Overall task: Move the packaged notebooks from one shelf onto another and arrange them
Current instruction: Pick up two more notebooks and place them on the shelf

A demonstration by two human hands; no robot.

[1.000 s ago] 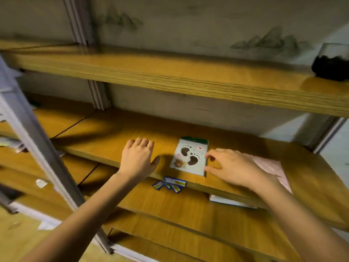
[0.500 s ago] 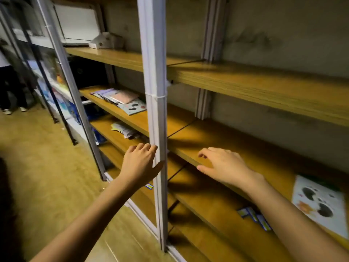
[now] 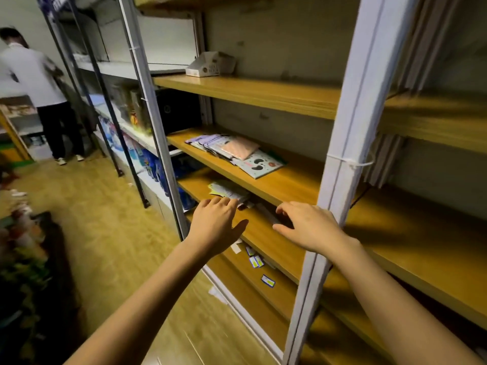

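A pile of packaged notebooks lies on the wooden shelf of the left bay; the front one, pale with black footprints, sits at the pile's right end. My left hand and my right hand hover in front of the shelf below, fingers relaxed, holding nothing. Both hands are below and short of the notebook pile. More flat packets lie on that lower shelf just beyond my left fingertips.
A white metal upright stands just right of my right hand, splitting the bays. A white cardboard box sits on the upper shelf. Small blue cards lie on a lower board. A person stands far left in the aisle.
The view has swung left from the right bay to the left bay. My right hand left the footprint notebook on the right shelf; both hands now reach empty toward the left bay.
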